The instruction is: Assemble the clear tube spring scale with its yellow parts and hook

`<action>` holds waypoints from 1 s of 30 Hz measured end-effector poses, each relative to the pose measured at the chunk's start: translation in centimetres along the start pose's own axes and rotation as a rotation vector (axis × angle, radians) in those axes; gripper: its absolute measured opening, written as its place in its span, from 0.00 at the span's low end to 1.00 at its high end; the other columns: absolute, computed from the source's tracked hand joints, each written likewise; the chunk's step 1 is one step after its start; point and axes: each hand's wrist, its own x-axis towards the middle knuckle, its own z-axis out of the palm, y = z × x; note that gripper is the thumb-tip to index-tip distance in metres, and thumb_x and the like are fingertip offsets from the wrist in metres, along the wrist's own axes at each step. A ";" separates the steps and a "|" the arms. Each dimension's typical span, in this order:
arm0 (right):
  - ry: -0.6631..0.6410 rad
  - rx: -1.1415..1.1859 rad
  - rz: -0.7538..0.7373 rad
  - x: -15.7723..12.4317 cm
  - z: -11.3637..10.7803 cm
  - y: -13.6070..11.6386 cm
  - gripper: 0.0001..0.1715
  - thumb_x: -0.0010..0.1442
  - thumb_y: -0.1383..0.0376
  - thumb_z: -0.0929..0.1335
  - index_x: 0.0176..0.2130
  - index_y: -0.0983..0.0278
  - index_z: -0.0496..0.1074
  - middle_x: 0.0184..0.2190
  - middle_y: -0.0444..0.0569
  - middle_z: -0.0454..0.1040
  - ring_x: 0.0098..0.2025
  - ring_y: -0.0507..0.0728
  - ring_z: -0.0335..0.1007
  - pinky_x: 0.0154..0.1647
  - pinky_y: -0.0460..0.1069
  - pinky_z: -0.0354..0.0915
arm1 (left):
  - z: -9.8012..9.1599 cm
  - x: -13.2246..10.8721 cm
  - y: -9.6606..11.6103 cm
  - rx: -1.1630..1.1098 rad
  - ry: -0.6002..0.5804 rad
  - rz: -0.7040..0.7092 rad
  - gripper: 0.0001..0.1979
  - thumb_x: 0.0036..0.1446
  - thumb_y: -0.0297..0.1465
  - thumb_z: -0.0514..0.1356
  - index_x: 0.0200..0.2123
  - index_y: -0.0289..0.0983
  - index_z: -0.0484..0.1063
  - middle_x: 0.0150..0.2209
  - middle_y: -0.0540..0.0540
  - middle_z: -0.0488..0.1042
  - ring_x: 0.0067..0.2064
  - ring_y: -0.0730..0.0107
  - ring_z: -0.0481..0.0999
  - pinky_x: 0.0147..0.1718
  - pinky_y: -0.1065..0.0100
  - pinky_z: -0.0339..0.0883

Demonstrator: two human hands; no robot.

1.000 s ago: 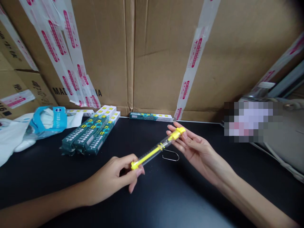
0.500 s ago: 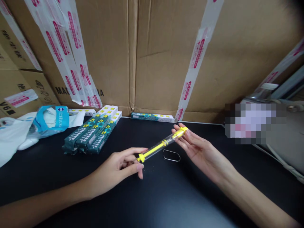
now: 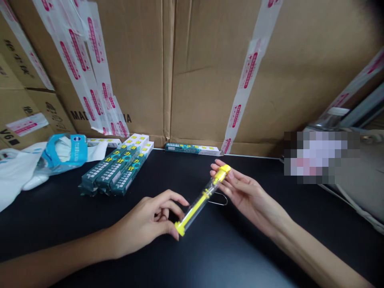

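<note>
A clear-tubed spring scale (image 3: 195,208) with yellow ends slants across the space between my hands, its lower end toward the left. My right hand (image 3: 244,186) grips the upper yellow end between thumb and fingers. At the lower yellow cap, my left hand (image 3: 150,220) has its thumb against the side and its other fingers curled close by; its index finger lies along the tube. The scale's lower hook is not visible. Behind the tube, a bent metal wire loop (image 3: 221,199) lies on the black table (image 3: 192,264), partly covered.
Several green and white boxes (image 3: 117,170) sit together at the left, and another box (image 3: 192,149) lies along the back. Further left is a blue and white plastic package (image 3: 66,150). Large taped cardboard boxes (image 3: 204,80) wall off the back. A bottle (image 3: 333,116) stands at the right.
The spring scale has turned steeper, its lower end moving down toward me. My left hand has shifted from the hook to the lower cap. My right hand has dropped slightly leftward.
</note>
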 end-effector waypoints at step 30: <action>-0.011 -0.006 0.007 -0.2 0.0 0.6 0.08 0.61 0.66 0.74 0.42 0.65 0.79 0.50 0.55 0.81 0.58 0.62 0.73 0.62 0.54 0.68 | -0.4 -1.5 -0.4 0.632 -0.022 0.585 0.33 0.62 0.14 0.43 0.66 0.43 0.59 0.35 0.46 0.72 0.37 0.65 0.69 0.40 0.66 0.67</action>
